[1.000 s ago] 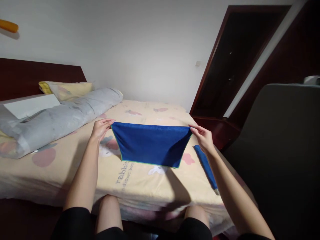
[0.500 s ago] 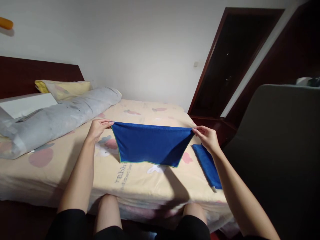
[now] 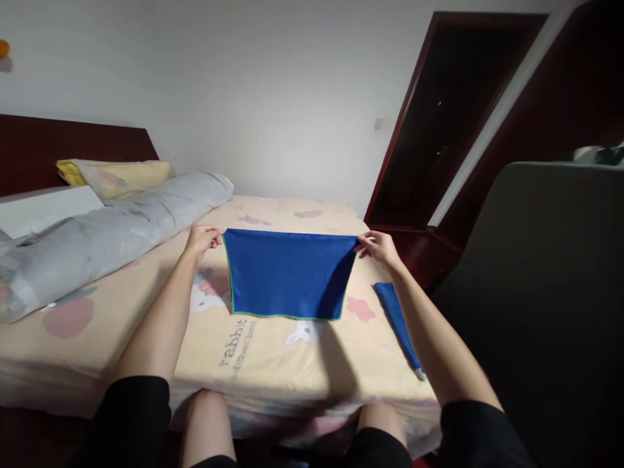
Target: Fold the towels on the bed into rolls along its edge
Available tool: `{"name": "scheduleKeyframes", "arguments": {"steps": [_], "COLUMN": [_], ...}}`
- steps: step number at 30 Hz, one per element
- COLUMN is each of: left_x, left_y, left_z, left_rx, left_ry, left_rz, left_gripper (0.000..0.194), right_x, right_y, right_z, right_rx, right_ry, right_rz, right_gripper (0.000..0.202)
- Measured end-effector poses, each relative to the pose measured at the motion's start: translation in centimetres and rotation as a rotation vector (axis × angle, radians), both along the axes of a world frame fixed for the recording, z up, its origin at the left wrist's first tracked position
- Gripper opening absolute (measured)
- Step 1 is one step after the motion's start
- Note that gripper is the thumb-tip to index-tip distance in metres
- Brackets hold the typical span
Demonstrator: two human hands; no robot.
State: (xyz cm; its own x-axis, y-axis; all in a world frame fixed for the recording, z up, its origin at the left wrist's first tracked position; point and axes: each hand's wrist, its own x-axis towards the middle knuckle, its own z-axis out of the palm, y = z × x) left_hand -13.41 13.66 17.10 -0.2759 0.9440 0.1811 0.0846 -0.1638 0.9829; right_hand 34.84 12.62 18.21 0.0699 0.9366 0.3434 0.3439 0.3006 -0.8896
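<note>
A blue towel (image 3: 290, 276) with a green-edged border hangs stretched between my hands above the bed (image 3: 287, 364). My left hand (image 3: 202, 242) pinches its upper left corner. The upper right corner is held between the thumb and fingers of my right hand (image 3: 379, 249). The cloth's top edge is nearly straight, and its lower edge hangs at or just above the printed sheet; I cannot tell whether it touches. A second blue cloth (image 3: 397, 325), folded, lies on the bed to the right, partly hidden behind my right forearm.
A grey rolled bundle (image 3: 121, 227) lies across the bed's left side, near a yellow pillow (image 3: 136, 177) and a white flat object (image 3: 49, 208). Behind them rises a dark headboard (image 3: 73, 146). A dark chair back (image 3: 541, 273) stands at the right. A dark doorway (image 3: 463, 117) is beyond.
Both hands have risen slightly and come closer together, with the towel between them. Its sides now hang straighter. The view has shifted a little.
</note>
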Motion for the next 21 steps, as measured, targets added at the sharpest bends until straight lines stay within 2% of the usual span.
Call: {"name": "scheduleKeyframes", "arguments": {"steps": [3, 6, 8, 10, 13, 17, 19, 21], "left_x": [1.3, 2.3, 2.6, 2.6, 2.4, 2.8, 3.2, 3.6], "left_y": [1.8, 2.9, 2.7, 1.4, -2.3, -8.8, -11.5, -13.4], "left_z": [0.7, 1.0, 0.5, -0.9, -4.9, -12.8, -16.6, -19.5], "left_rx": [0.001, 0.055, 0.098, 0.122, 0.060, -0.174, -0.277, -0.357], "left_ry": [-0.080, -0.147, -0.205, -0.247, -0.250, -0.087, 0.022, 0.104], "left_rz": [0.010, 0.028, 0.022, 0.007, 0.026, 0.064, 0.067, 0.050], "left_gripper": [0.023, 0.019, 0.020, 0.023, 0.030, 0.037, 0.034, 0.031], "right_x": [-0.5, -0.4, 0.1, 0.8, 2.0, 2.9, 2.8, 2.4], "right_y": [2.1, 3.1, 2.8, 1.4, -2.3, -9.0, -12.1, -14.7], "right_z": [0.6, 0.8, 0.3, -0.9, -4.4, -11.2, -14.7, -17.7], "right_rx": [0.043, 0.119, 0.161, 0.173, 0.115, -0.103, -0.211, -0.301], "right_ry": [0.076, 0.122, 0.130, 0.115, 0.057, -0.017, -0.016, 0.015], "right_rz": [-0.019, -0.045, -0.034, -0.003, 0.060, 0.132, 0.115, 0.044], "right_gripper": [0.051, 0.050, 0.052, 0.054, 0.050, 0.046, 0.047, 0.048]}}
